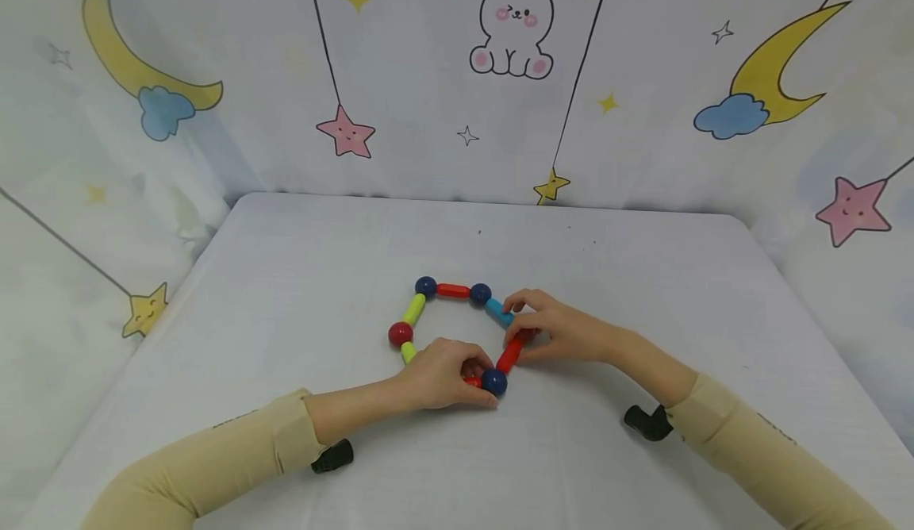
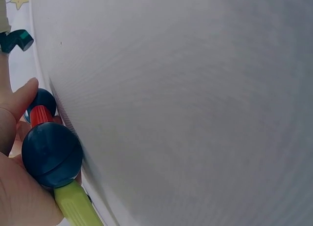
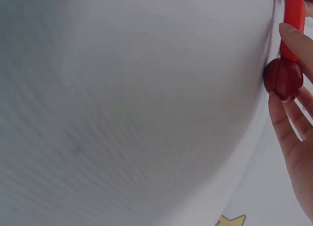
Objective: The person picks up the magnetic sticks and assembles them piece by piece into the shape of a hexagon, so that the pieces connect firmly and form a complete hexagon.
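Magnetic rods and balls form a ring on the white table. My left hand [image 1: 444, 375] lies over its front side, thumb and index finger about the front dark blue ball [image 1: 494, 382]. In the left wrist view, a short red rod links that ball to another blue ball [image 2: 51, 155] near the palm, with a yellow-green rod [image 2: 77, 204] beyond. My right hand [image 1: 564, 330] pinches the right side: its thumb is on a red rod [image 3: 294, 13] and its fingers touch a red ball [image 3: 282, 80]. A light blue rod [image 1: 498, 311] runs up to that hand.
At the ring's far side, a red rod [image 1: 453, 290] joins two blue balls. A red ball [image 1: 401, 334] sits at the left between yellow-green rods. Black wrist devices [image 1: 648, 422] hang under both sleeves. A printed cloth [image 1: 428, 54] hangs behind the table's back edge.
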Motion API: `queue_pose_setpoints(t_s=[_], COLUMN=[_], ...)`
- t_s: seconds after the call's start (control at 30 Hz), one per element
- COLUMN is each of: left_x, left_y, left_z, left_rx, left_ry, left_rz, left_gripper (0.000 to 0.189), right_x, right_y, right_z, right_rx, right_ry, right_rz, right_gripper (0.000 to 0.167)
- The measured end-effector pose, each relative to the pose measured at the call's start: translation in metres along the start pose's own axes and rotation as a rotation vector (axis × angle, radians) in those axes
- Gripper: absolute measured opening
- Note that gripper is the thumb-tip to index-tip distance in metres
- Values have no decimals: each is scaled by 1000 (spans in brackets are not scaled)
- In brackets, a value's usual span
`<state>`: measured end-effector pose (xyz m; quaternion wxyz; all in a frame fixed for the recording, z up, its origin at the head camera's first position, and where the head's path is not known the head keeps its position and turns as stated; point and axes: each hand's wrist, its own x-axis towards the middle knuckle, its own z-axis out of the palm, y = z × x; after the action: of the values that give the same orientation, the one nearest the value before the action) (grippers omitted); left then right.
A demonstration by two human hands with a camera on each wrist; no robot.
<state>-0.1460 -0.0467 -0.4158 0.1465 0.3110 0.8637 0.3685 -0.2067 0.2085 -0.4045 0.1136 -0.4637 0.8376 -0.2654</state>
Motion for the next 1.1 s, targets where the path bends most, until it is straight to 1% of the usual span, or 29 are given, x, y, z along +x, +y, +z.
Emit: queue_pose_setpoints(t_s=[0.2, 0.27, 0.33, 0.4, 0.47, 0.5, 0.53, 0.57, 0.6, 0.67, 0.7, 0.77, 0.8, 0.87, 0.93, 1.03, 1.1], left_x=[0, 1, 3, 5, 7, 8, 8, 9, 10, 12, 13, 15, 17, 22, 27, 36, 42], left_y=[0, -2, -5, -8, -13, -16, -20, -24, -28, -37, -41, -49, -52, -55, -57, -55, -53], left_z=[0, -1, -5, -14, -27, -35, -42, -50, -57, -68, -72, -77, -78, -78, -77, -74, -73], left_rx=[-10, -23, -13, 37, 132, 186, 243, 294, 326, 364, 362, 331, 305, 270, 251, 270, 285], left_ry=[-8, -12, 6, 62, 156, 207, 254, 292, 316, 316, 296, 242, 218, 199, 202, 225, 228], left_rz=[-7, -5, 4, 22, 30, 17, -10, -46, -93, -206, -255, -326, -347, -354, -343, -316, -308], left_gripper=[36, 37, 38, 39, 39, 38, 39, 40, 42, 48, 51, 54, 53, 51, 47, 44, 43], right_x=[0, 1, 2, 5, 9, 11, 14, 17, 20, 26, 28, 34, 36, 39, 42, 43, 43], right_y=[-2, -3, -4, -5, -6, -7, -7, -8, -8, -9, -9, -10, -9, -9, -9, -7, -5], right_z=[-1, -1, -2, -1, 0, 0, 1, 2, 3, 6, 7, 9, 9, 10, 9, 7, 6], right_rx=[11, 32, 53, 69, 62, 51, 34, 13, -9, -54, -71, -99, -108, -122, -131, -154, -167], right_ry=[-8, 0, 21, 60, 103, 119, 131, 139, 141, 136, 132, 125, 123, 127, 136, 155, 169], right_rz=[-1, 0, 27, 83, 168, 214, 260, 300, 335, 390, 412, 449, 463, 496, 522, 547, 570], right_gripper=[22, 23, 25, 29, 33, 35, 37, 39, 40, 40, 40, 39, 38, 38, 38, 40, 41])
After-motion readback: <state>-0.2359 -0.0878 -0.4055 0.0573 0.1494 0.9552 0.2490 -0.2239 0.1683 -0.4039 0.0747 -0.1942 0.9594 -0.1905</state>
